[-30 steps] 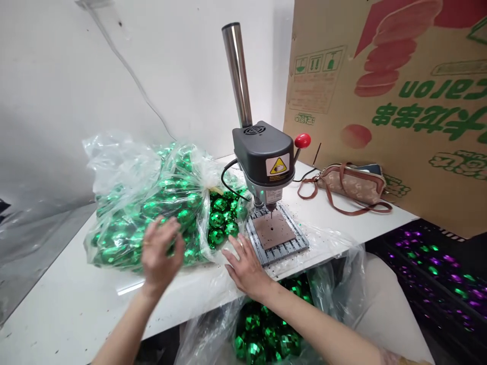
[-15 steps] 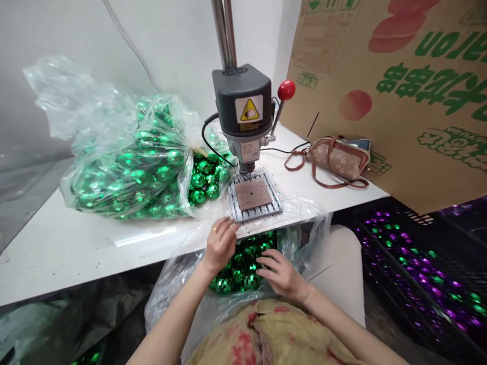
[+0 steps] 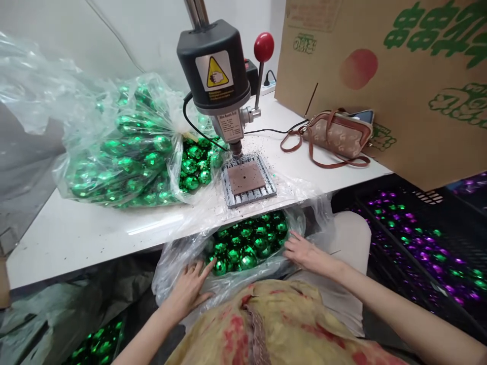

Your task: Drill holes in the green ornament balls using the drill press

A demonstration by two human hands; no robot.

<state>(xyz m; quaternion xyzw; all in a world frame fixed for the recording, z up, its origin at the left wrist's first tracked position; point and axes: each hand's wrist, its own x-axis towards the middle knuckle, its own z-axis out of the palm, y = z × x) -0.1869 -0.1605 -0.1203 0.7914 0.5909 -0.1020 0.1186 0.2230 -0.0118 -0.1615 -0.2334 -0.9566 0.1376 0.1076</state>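
Note:
A clear plastic bag (image 3: 167, 274) lies open across my lap, filled with shiny green mirror-faceted balls (image 3: 247, 257). My left hand (image 3: 190, 285) rests on the bag's left side with its fingers spread, the index fingertip against the nearest balls. At the opposite side of the bag, my right hand (image 3: 304, 252) lies with fingers stretched toward the balls and holds nothing that I can see. Above the lap, on the white table (image 3: 152, 238), stands a small bench drill (image 3: 215, 71) with a red-knobbed lever (image 3: 264, 48). Its slotted base carries a brown board (image 3: 247, 177) with a small hole.
A tied plastic bag of green balls (image 3: 122, 162) sits on the table's left. Dark shavings litter the area around the drill base. A brown purse (image 3: 338, 137) lies before a large cardboard box (image 3: 403, 66). Black crates (image 3: 414, 243) with purple and green balls stand right.
My left hand has come down from the table edge to the bag's left side and spread its fingers. My right hand has moved right, to the bag's edge. The view has shifted.

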